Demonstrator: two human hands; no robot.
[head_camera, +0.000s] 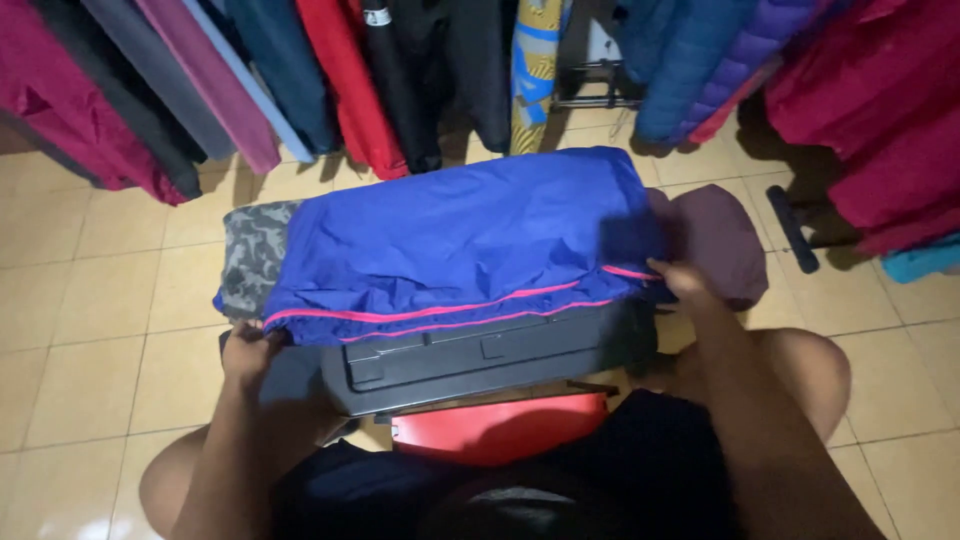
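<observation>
At centre frame, over a tiled floor (90, 330), one folded stack of garments resting on a dark plastic case. Items listed left to right.

1. Hanging garments (150, 90), at 10 to 12 o'clock from the stack: magenta, grey, mauve, navy, red and black pieces on a rail out of view, hems just clear of the tiles.
2. Camouflage garment (252, 255), grey pattern, at 9 o'clock of the stack, lying under the blue jacket with its left end showing.
3. Left hand (250, 350), at 8 o'clock of the stack. Fingers curled closed on the lower left corner of the blue jacket, pinching the fabric edge.
4. Blue jacket (460, 240), bright blue with pink piping along its near edge, folded into a long rectangle; topmost item, spanning most of the stack.
5. Black case (480, 360), moulded plastic, at 6 o'clock, directly under the jacket's near edge and touching it.
6. Red object (500, 430), flat and glossy, below the case, near the person's lap; kind cannot be told.
7. Right hand (685, 285), at 4 o'clock. Fingers bent onto the jacket's lower right corner, gripping the piped edge.
8. Maroon garment (720, 240), at 3 o'clock, partly tucked under the jacket's right end.
9. Quilted jackets (700, 70), blue and purple, hanging at 1 o'clock.
</observation>
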